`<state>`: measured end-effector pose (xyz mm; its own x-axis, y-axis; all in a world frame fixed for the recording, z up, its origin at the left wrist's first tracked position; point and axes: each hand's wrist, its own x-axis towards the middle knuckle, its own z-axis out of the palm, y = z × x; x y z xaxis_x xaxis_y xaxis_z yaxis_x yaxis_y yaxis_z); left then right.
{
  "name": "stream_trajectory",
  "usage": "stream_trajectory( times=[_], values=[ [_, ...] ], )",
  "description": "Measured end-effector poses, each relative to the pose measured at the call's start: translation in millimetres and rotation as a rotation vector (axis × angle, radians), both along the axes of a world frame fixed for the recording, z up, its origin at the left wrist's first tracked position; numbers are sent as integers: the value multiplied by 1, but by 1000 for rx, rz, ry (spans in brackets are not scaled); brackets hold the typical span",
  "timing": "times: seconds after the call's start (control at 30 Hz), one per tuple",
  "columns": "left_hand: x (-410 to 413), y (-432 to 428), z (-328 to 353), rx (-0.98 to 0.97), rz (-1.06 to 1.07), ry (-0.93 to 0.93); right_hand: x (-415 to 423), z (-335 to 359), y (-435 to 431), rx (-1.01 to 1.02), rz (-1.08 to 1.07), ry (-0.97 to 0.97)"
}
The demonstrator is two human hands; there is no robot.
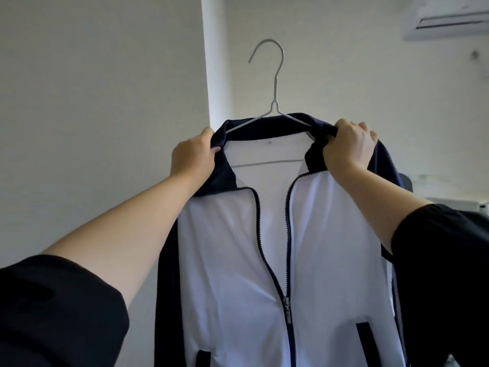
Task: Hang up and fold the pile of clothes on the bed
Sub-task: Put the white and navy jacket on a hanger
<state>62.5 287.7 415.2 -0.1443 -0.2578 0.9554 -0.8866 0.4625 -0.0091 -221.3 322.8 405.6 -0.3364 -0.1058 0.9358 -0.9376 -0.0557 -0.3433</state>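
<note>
Plain white walls are filling the background, with an AC unit [447, 19] peeking in at the top right corner. Up front, a white jacket [225, 247] with a navy collar and sleeves is sitting on a wire hanger [275, 83]. The whole thing is being held up in the air, hook catching on nothing, and no rail is showing anywhere.

On one side the left hand [194, 154] is pinching the collar, fingers curled tight into the fabric by the hanger's left end. Over at the right end the right hand [349, 147] is doing the same, fist bunching up the navy cloth. Can't tell if it's also grabbing the wire underneath. The zip [286, 311] is sitting open from the collar down to the pull.

Progress-wise, I'm guessing this one piece is nearly done. The hanger is in and the shoulders are looking roughly seated, so what's left is hooking it onto something. The bed and the pile aren't showing at all, so no clue how much is waiting.

As for containers, no wardrobe, basket or drawer is showing. Only the jacket's pockets [366, 337], and whatever's in them isn't visible.
</note>
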Motion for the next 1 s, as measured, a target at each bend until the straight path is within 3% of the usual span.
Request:
stream_trajectory(
  times=[0.33,0.53,0.67,0.8,0.9,1.0],
  values=[
    [-109,-89,-230,465,-133,52,-93,-222,-54,414,-108,-24],
    [-144,-149,-353,670,-40,-67,-125,-352,-107,697,-174,-94],
    [-154,-188,-409,819,-46,24,-131,-402,-154,909,-162,-170],
    [-163,-232,-446,937,-66,296,-124,-435,-198,899,-56,-347],
    [-172,-254,-478,1133,-229,457,-110,-464,-218,863,148,-485],
    [-177,-243,-523,1365,-401,517,-92,-505,-220,972,245,-494]
  ],
)
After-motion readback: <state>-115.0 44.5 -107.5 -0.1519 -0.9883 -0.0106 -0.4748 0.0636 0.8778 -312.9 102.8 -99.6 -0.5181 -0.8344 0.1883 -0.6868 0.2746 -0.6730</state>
